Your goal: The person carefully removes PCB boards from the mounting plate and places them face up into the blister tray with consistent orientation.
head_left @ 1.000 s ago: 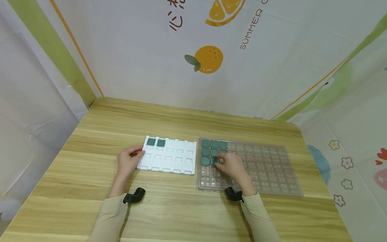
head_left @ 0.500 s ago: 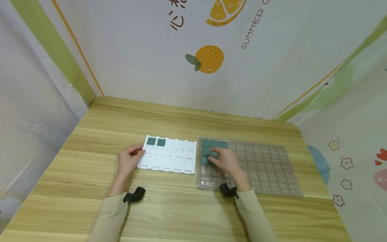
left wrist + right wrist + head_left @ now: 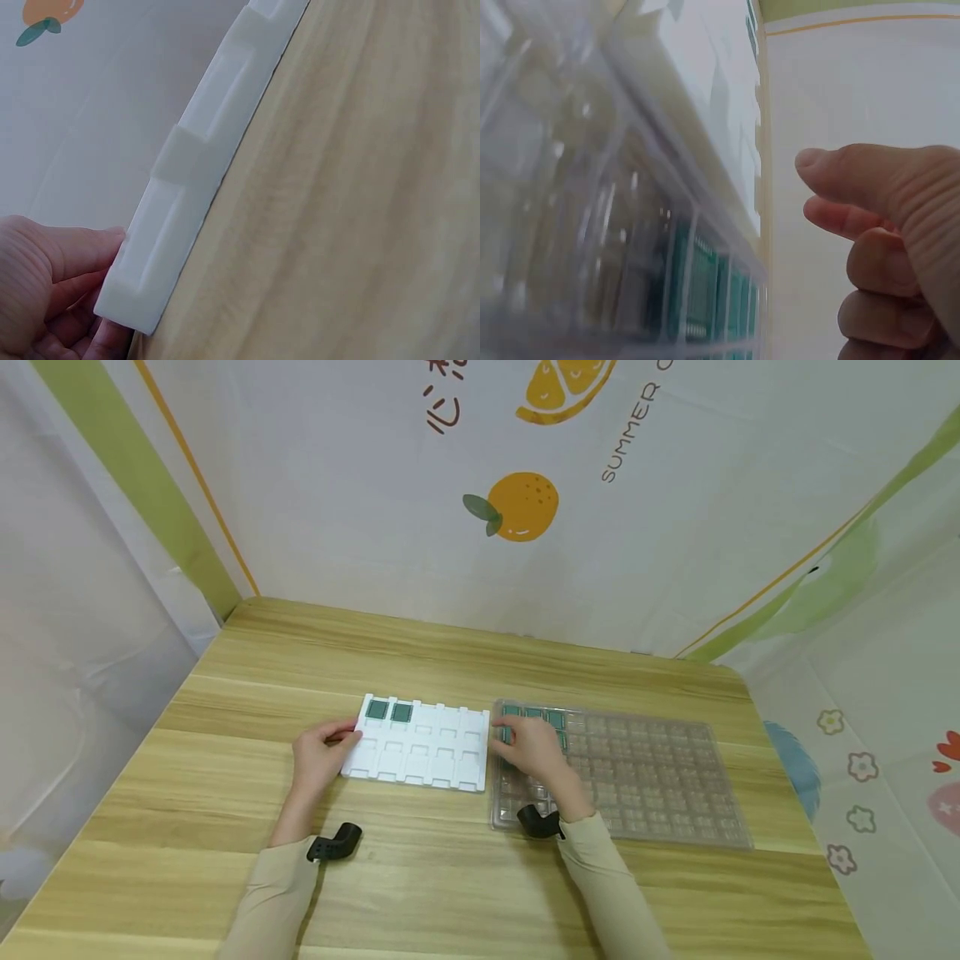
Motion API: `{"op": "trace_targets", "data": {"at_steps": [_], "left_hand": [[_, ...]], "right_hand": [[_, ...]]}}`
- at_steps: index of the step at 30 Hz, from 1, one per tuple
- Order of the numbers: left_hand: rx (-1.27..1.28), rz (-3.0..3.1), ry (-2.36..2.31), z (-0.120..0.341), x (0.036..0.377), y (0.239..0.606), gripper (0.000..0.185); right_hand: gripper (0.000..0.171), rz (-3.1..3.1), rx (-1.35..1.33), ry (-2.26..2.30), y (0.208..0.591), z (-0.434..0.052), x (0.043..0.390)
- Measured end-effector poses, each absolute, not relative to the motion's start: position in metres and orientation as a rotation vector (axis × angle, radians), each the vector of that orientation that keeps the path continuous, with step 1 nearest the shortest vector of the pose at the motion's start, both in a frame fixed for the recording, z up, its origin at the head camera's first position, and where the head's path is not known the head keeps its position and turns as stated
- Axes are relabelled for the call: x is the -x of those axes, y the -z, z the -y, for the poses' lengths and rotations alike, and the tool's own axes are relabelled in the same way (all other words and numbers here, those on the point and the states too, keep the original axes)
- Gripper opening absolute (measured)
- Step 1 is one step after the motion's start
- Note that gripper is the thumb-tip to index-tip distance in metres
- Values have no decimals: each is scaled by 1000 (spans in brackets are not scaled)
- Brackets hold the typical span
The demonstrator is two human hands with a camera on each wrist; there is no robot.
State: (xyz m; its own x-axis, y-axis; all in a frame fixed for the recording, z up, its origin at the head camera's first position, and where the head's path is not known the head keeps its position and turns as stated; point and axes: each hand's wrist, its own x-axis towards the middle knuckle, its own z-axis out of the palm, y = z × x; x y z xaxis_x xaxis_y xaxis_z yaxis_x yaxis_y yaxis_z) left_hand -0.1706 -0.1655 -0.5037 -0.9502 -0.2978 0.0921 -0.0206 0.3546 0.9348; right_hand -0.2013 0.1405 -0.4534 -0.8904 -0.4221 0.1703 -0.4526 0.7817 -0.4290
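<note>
My left hand [image 3: 318, 758] grips the left edge of a white plastic tray [image 3: 423, 752] with moulded pockets. Two green square chips [image 3: 402, 713] sit in its back left pockets. My right hand [image 3: 534, 750] is over the left part of a clear plastic tray [image 3: 652, 777], fingertips at the border beside the white tray. Several green chips [image 3: 556, 720] lie in that clear tray's back left pockets, partly hidden by the hand. In the right wrist view the thumb [image 3: 840, 172] and forefinger tips lie close together; I cannot tell whether a chip is between them.
Both trays lie side by side on a wooden table [image 3: 420, 877]. A printed white curtain [image 3: 360, 543] hangs behind the table and at its sides. Black wrist mounts [image 3: 336, 843] sit at both sleeves.
My right hand has moved left across the clear tray, from its chips to the edge beside the white tray. The left hand has kept its grip on the white tray.
</note>
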Motion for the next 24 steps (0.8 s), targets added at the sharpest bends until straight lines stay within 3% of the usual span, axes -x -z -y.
{"op": "trace_targets", "data": {"at_steps": [24], "left_hand": [[-287,2382,1615,166,170,504,19]], "right_hand": [[27,2931,-820,-651,447,-96,215]]}}
